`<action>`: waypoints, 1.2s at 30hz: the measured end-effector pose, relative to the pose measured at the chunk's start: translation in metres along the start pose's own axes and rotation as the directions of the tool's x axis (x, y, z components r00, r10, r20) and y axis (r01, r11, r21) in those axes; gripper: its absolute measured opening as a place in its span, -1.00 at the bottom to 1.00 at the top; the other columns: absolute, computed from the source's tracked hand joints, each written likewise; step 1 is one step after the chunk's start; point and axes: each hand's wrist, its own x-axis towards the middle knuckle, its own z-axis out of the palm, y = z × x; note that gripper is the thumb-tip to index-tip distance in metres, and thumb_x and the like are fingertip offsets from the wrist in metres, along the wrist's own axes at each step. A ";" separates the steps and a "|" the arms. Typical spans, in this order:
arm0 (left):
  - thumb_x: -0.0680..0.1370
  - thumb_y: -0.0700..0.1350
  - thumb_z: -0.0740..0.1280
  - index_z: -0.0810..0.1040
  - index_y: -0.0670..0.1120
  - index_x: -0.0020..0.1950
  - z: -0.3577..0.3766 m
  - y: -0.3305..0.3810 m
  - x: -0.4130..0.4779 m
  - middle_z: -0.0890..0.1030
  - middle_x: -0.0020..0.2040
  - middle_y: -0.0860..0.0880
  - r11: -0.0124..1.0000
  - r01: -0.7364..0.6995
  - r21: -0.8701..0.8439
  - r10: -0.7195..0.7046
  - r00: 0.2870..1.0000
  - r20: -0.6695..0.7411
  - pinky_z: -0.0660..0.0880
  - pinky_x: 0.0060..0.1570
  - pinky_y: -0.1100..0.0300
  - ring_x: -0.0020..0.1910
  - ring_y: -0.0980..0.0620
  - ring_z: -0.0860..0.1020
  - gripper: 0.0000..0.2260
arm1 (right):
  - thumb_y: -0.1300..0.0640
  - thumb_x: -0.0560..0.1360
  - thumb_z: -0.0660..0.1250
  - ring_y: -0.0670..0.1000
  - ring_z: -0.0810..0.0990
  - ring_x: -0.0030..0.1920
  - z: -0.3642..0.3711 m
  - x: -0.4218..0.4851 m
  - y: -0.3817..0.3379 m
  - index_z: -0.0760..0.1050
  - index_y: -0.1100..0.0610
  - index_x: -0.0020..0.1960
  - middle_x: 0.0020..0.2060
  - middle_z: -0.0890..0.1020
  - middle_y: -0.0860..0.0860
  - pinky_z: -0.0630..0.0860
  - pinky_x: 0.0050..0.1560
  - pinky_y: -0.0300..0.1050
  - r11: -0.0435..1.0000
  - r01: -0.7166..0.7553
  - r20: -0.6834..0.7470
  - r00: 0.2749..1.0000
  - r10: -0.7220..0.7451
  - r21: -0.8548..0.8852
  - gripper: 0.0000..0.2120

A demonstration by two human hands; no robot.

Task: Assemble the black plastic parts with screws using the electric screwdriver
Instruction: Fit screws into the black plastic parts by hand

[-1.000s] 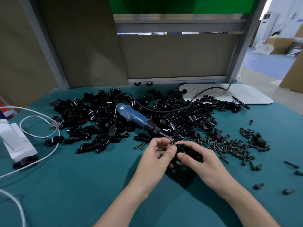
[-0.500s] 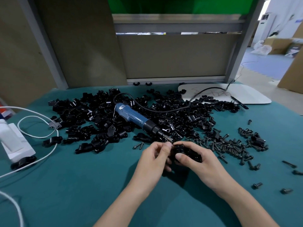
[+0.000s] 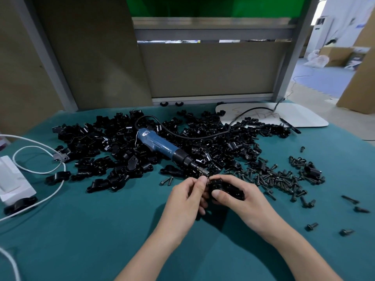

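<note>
- The black plastic part is off the cloth, held between both my hands at the near centre of the table, just this side of the screwdriver's tip.
- Since a second ago, my left fingers, then loosely spread, have closed in on the part's left end. The part and my right hand have barely moved.
- I read this as seating a screw by hand, so the part is not ready for driving yet.
- Left hand: thumb and forefinger pinch at the part's left end. Whether a screw sits between them is too small to tell.
- Right hand: fingers curl round the part's body, with the thumb pressed on its near face.
- The electric screwdriver lies untouched on the heap of black parts, its bit pointing toward my hands.
- Loose screws are scattered to the right.
- A white board lies far right, and a white adapter with its cable sits at the left.
</note>
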 end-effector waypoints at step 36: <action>0.57 -0.21 0.39 0.67 -0.12 0.00 -0.003 0.001 0.000 0.71 -0.21 -0.02 0.985 -0.081 -0.153 0.072 0.995 -0.065 0.56 -0.19 0.36 -0.23 0.10 0.67 -0.92 | 0.07 0.60 0.44 -0.14 0.67 0.12 -0.002 -0.003 -0.001 0.62 -0.11 0.24 0.06 0.72 -0.17 0.55 0.21 -0.18 0.996 0.020 0.019 1.000 -0.019 -0.085 -0.77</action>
